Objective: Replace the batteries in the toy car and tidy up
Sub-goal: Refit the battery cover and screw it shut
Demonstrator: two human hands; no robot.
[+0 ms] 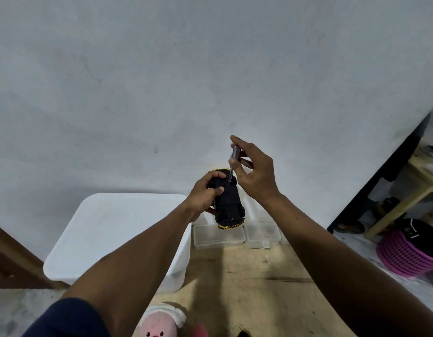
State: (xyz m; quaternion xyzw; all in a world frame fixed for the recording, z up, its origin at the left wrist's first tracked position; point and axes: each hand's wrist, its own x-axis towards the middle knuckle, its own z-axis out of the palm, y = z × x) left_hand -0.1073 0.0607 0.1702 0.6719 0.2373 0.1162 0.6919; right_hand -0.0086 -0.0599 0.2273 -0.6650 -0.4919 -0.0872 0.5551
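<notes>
The left hand (205, 193) grips the toy car (228, 203) belly-up; the right hand (253, 171), just above, pinches a screwdriver (233, 164) whose tip meets the underside. Likely working the battery-cover screw; next calls for steady turning.

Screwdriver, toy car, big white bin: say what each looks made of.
Screwdriver: clear plastic handle, thin shaft that looks metal. Toy car: matte black underside with yellow trim, probably plastic. Big white bin: smooth, slightly translucent white, likely plastic.
</notes>
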